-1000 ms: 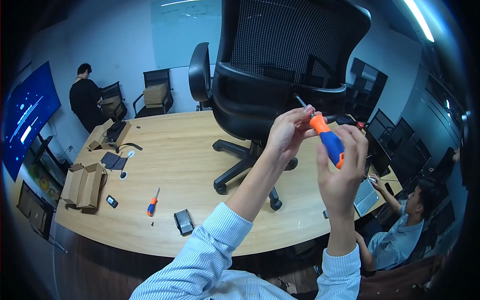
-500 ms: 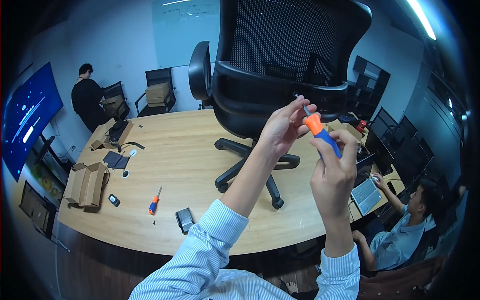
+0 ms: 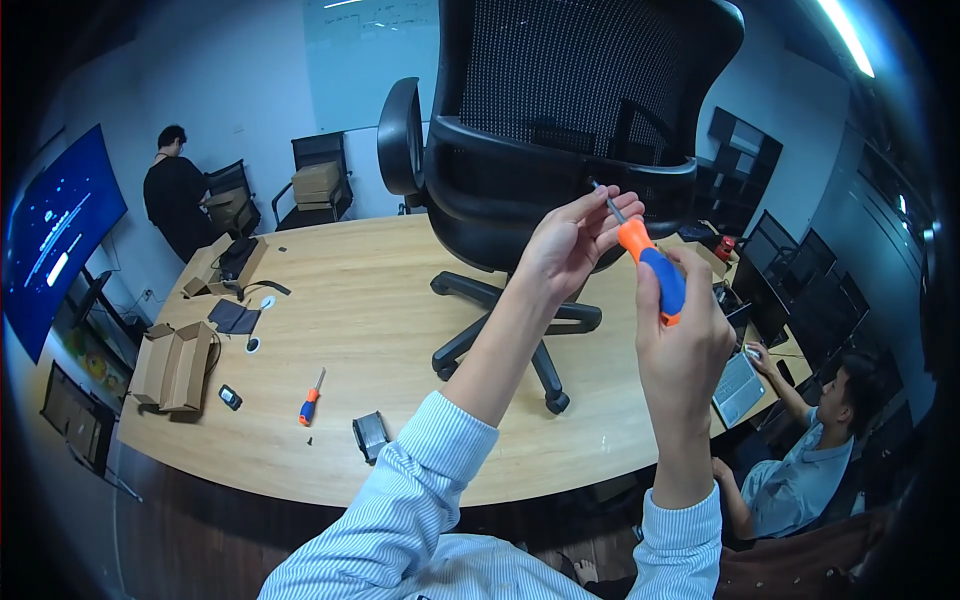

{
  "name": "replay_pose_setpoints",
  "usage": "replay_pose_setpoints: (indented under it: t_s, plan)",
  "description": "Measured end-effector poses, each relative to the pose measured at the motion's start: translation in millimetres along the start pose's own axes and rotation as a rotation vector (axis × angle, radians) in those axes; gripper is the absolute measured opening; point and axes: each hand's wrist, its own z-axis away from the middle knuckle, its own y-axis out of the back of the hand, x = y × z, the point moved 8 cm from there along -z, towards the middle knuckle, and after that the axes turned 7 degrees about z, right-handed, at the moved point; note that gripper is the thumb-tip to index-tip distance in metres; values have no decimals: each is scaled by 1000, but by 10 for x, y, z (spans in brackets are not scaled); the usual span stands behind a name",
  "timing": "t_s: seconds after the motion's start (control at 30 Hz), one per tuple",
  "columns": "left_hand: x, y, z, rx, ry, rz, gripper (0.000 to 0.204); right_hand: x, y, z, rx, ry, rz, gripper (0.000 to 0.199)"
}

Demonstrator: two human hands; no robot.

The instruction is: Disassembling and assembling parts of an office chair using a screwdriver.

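A wooden table (image 3: 370, 300) bears a chair (image 3: 490, 190), a screwdriver (image 3: 310, 402) and cardboard boxes (image 3: 185, 370).

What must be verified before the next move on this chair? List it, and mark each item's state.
1. Right grip on the held screwdriver: ok, it has the handle.
2. Left grip steadying the shaft: cannot tell; it is beside it, contact unclear.
3. Tip seated: cannot tell, too small to see.
4. Office chair upright on the table: ok.
5. Second screwdriver clear of the office chair: ok, it lies apart.
6. Small dark piece put away: not ok, loose near the second screwdriver.
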Motion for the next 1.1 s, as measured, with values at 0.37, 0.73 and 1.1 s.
replay_pose_setpoints:
  t_s: [0.37,0.73,1.1]
  plan:
    - [57,98,-95,108,-2,96,22,-175,-42,70,62,217,13,43]
    - [-13,15,-22,70,-13,112,24,59,46,-9,38,-21,23,27]
    - [-51,-11,-3,-2,-11,-15,25,-104,121,14,212,84,-42,28]
